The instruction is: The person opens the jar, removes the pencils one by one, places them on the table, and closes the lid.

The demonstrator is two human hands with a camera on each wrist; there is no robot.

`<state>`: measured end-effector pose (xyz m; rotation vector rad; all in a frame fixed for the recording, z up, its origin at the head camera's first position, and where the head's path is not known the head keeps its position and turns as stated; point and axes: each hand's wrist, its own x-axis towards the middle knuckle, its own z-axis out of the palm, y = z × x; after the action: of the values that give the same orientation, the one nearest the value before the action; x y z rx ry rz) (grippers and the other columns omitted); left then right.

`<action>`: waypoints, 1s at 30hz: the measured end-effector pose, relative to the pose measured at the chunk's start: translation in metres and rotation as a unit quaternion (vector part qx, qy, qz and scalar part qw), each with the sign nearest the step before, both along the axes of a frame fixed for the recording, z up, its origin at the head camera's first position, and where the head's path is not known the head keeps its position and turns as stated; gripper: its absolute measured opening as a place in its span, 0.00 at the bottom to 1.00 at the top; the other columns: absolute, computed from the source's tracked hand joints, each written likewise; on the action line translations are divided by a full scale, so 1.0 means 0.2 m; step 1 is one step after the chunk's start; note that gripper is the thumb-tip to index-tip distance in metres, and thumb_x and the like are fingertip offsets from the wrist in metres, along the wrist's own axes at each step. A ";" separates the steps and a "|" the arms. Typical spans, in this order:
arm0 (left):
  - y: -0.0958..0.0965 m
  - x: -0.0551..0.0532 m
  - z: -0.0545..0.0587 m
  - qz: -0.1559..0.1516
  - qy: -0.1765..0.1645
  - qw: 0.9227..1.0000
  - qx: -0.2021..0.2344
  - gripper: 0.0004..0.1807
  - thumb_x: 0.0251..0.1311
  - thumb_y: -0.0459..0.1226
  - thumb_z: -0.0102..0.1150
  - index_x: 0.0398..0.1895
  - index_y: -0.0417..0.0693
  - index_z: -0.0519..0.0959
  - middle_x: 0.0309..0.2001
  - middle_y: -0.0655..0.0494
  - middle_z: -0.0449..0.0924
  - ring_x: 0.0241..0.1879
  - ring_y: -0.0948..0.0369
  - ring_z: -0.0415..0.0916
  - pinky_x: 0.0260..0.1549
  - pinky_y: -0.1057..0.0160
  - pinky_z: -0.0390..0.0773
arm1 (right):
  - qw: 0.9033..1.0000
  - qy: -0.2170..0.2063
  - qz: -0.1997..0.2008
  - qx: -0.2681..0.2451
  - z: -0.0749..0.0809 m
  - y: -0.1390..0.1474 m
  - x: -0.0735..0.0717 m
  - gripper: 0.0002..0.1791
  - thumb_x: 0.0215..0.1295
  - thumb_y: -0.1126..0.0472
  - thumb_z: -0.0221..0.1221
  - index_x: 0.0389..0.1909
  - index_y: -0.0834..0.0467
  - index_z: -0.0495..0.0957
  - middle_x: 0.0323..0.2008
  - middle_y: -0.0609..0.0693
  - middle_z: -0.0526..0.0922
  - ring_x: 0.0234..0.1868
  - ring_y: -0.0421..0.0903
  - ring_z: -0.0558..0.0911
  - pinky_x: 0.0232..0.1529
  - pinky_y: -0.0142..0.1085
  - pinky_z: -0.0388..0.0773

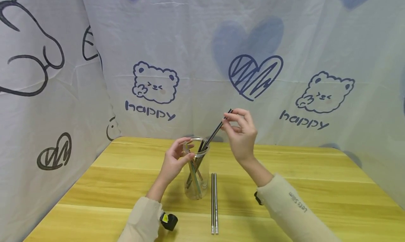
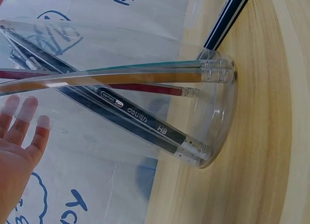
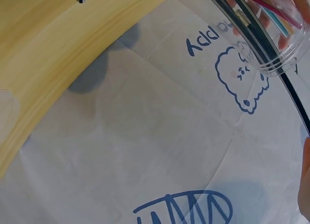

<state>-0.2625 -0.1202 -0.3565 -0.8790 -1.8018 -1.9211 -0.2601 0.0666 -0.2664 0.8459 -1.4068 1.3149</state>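
A clear jar [image 1: 205, 175] stands on the table, its rim gripped by my left hand [image 1: 174, 158] with the thumb in front and fingers behind. Several pencils lean inside it: black ones marked HB [image 2: 145, 124], a yellow one [image 2: 145, 79], a red one [image 2: 164, 90] and a teal one [image 2: 160, 65]. Above and right of the jar, my right hand [image 1: 242, 133] pinches the upper end of a black pencil [image 1: 217, 130], which slants down through the jar's mouth. Two black pencils [image 1: 214, 203] lie side by side on the table right of the jar.
The yellow wood-grain table [image 1: 104, 185] ends at a white printed cloth [image 1: 202, 94] hanging behind it. Another cloth [image 1: 72, 104] hangs along the left side. Black wrist devices [image 1: 169, 221] sit at both sleeve cuffs.
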 end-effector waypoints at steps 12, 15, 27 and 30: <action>0.00 -0.01 -0.01 -0.007 0.008 1.000 0.005 0.25 0.50 0.26 0.59 0.52 0.30 0.64 0.53 0.32 0.66 0.47 0.62 0.72 0.42 0.59 0.74 | 0.999 -0.003 0.002 -0.037 0.02 0.03 0.00 0.18 0.49 0.81 0.56 0.45 0.76 0.72 0.43 0.60 0.71 0.34 0.44 0.77 0.28 0.30 0.78; 0.00 -0.01 -0.01 -0.006 0.008 1.000 0.005 0.25 0.50 0.26 0.59 0.52 0.30 0.65 0.53 0.34 0.67 0.47 0.62 0.72 0.42 0.58 0.74 | 0.999 -0.013 -0.001 -0.040 0.03 0.05 0.00 0.26 0.48 0.82 0.56 0.52 0.75 0.67 0.50 0.59 0.68 0.36 0.41 0.76 0.28 0.27 0.77; 0.00 -0.01 -0.01 -0.001 0.000 1.000 0.006 0.26 0.49 0.28 0.60 0.52 0.31 0.65 0.50 0.51 0.72 0.46 0.61 0.73 0.42 0.58 0.74 | 0.995 -0.042 0.041 -0.080 0.10 0.10 0.01 0.28 0.50 0.83 0.54 0.55 0.73 0.63 0.45 0.53 0.72 0.35 0.42 0.77 0.30 0.32 0.78; 0.00 -0.01 -0.01 -0.001 0.000 1.000 0.007 0.26 0.49 0.28 0.60 0.52 0.31 0.65 0.51 0.45 0.71 0.46 0.62 0.73 0.43 0.58 0.74 | 0.994 -0.045 0.042 -0.089 0.11 0.12 0.00 0.28 0.49 0.82 0.54 0.55 0.72 0.64 0.44 0.51 0.72 0.34 0.42 0.76 0.28 0.32 0.78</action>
<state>-0.2644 -0.1200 -0.3588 -0.8767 -1.7861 -1.9338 -0.2596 0.0903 -0.2449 0.7405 -1.3121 1.5345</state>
